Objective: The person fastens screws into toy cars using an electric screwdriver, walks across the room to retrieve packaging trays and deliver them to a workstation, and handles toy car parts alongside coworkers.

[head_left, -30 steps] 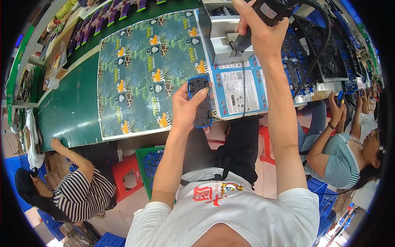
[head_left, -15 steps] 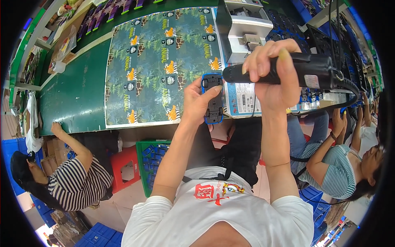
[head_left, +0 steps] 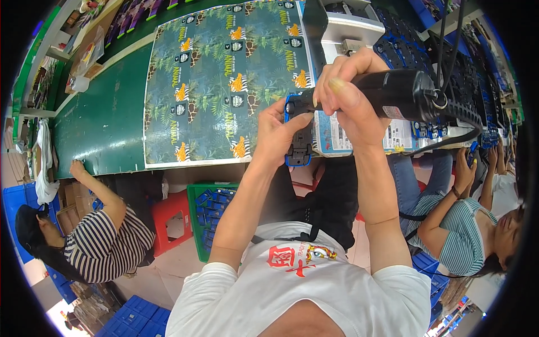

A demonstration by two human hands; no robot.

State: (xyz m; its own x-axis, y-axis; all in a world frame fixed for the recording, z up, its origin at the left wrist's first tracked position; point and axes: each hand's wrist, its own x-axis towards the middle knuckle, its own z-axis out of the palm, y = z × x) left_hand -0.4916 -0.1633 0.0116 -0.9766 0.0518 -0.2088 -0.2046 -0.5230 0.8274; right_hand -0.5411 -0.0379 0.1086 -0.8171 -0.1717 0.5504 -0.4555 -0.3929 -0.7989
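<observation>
Stretching leftward, a green workbench [head_left: 101,118] carries a jungle-print sheet [head_left: 224,78].

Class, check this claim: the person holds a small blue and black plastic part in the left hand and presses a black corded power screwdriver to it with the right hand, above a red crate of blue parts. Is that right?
Not quite. In the head view the crate of blue parts is green, not red; the red thing beside it is a stool. The rest holds: left hand holds the blue and black plastic part, right hand the black corded power screwdriver.

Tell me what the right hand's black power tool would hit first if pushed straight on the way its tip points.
The blue part held in the left hand; the black power tool in the right hand already points at its top edge, seemingly touching.
</observation>
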